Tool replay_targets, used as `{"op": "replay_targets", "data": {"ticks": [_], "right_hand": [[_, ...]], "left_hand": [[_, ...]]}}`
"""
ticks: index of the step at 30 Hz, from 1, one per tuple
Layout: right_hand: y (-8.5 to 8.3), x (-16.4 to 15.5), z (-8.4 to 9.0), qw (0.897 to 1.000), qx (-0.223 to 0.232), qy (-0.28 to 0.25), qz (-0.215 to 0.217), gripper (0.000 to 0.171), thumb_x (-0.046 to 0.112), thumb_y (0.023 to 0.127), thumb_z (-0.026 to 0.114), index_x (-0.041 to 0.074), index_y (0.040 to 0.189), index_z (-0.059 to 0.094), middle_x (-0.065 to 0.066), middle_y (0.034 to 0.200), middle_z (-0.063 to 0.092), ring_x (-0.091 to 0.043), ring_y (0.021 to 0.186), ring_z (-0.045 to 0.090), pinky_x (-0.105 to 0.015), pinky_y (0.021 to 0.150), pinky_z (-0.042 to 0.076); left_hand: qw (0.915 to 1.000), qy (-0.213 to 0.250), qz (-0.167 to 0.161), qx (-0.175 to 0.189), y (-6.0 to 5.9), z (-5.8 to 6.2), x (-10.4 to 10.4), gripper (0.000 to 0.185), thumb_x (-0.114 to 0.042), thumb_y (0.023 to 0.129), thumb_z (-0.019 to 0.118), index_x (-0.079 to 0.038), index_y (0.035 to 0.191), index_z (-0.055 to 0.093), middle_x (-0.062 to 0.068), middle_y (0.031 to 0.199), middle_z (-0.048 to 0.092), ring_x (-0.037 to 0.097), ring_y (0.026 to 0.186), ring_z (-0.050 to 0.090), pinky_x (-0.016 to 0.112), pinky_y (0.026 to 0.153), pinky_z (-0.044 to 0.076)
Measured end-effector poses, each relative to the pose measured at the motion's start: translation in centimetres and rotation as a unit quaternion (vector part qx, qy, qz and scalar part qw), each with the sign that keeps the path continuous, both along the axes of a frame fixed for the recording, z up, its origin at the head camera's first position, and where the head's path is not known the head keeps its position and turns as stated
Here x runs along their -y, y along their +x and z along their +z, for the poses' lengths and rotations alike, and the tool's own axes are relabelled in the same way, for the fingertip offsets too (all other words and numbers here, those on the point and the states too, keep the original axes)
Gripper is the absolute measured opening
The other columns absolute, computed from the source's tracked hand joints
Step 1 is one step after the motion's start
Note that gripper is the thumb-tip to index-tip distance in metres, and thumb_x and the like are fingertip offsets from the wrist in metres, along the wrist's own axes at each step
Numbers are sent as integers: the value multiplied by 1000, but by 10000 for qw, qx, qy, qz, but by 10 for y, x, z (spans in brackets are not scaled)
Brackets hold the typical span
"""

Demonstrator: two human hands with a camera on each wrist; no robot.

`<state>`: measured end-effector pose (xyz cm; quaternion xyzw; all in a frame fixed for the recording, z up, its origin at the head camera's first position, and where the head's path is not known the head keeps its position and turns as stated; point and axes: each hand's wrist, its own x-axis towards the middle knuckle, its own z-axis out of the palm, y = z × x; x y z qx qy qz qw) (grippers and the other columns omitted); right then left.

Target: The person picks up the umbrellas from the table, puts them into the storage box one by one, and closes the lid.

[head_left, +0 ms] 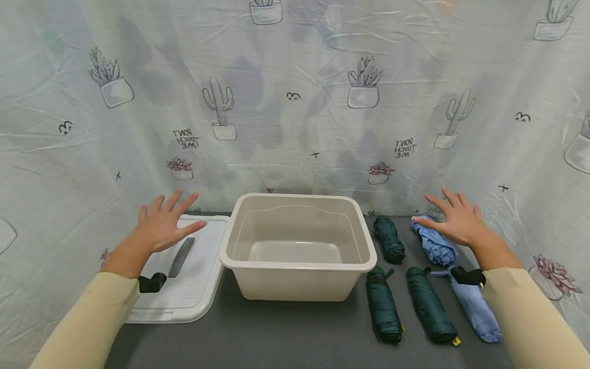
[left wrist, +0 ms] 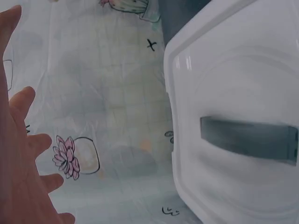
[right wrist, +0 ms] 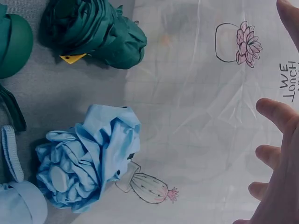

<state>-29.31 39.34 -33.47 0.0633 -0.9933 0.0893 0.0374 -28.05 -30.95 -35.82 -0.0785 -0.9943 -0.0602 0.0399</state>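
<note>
My left hand is raised over a white lid with its fingers spread, holding nothing. On the right, my right hand hovers with spread fingers above a crumpled light blue folded umbrella. Below that one lies a second blue umbrella, neatly wrapped and partly covered by the wrist strap. Three dark green folded umbrellas lie to their left: a looser one at the back, and two tightly wrapped, one near the bin and one beside it. Between the hands stands a beige plastic bin with nothing inside.
The lid has a dark grey strip across it and lies against the bin's left side. Everything stands on a dark grey table. A pale curtain printed with potted plants hangs behind and at both sides.
</note>
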Motion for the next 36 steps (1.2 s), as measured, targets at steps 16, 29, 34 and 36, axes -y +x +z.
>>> {"op": "replay_targets", "data": {"ticks": [16, 29, 34, 36], "right_hand": [[34, -5, -28, 9980, -303, -487, 283, 83, 56, 98, 56, 10, 162, 29, -30, 168, 0, -69, 146, 0, -89, 103, 9], [61, -9, -47, 9850, -255, -1601, 586, 68, 40, 104, 55, 5, 158, 37, -31, 168, 0, -64, 149, -2, -89, 102, 10], [74, -11, -53, 9834, 8, -1717, 589, 64, 38, 105, 52, 2, 157, 38, -35, 167, 0, -66, 147, 4, -88, 99, 15], [79, -11, -55, 9834, 109, -1723, 561, 63, 38, 106, 52, 2, 156, 39, -36, 166, 2, -67, 146, 7, -88, 98, 17]], "left_hand": [[9973, 378, -389, -485, 28, -25, -14, 89, -67, 97, 51, -23, 166, 17, 25, 169, 16, 59, 147, 22, 82, 111, 20], [9681, 2167, -985, -781, 47, -43, -30, 73, -41, 103, 56, -17, 164, 26, 27, 166, 25, 55, 149, 24, 81, 110, 21], [9546, 2608, -1148, -873, 53, -47, -44, 67, -34, 105, 55, -14, 163, 29, 23, 164, 31, 51, 149, 28, 77, 113, 24], [9503, 2769, -1128, -865, 55, -49, -50, 65, -32, 106, 54, -12, 162, 30, 23, 163, 33, 50, 148, 30, 77, 112, 29]]}}
